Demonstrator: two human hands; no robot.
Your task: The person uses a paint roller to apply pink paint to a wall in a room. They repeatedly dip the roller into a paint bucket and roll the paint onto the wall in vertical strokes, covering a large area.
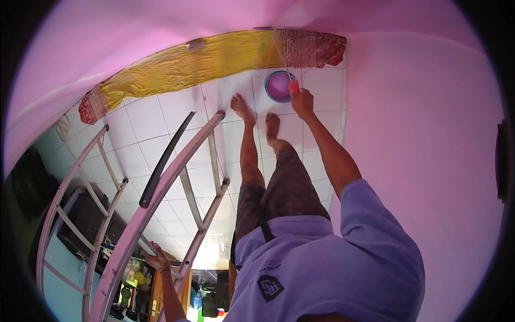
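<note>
My right hand [303,104] is closed around the orange-red handle of a paint roller [294,87]. The roller's thin wire frame reaches forward to its head [262,28], which lies at the foot of the pink wall [225,14]. Beneath the handle, a round bucket [277,86] with a teal rim holds pink-purple paint. At lower left, my left hand [159,258] grips a rung of a metal stepladder [161,193] with pink paint on its rail. My bare feet stand on the white tiles between ladder and bucket.
A paint-spotted yellow sheet [161,70] with dark red ends covers the floor along the wall. A second pink wall [406,141] rises close on my right. The ladder's other leg frame [76,181] spreads left. Household items [132,281] and a wooden door [173,296] are behind the ladder.
</note>
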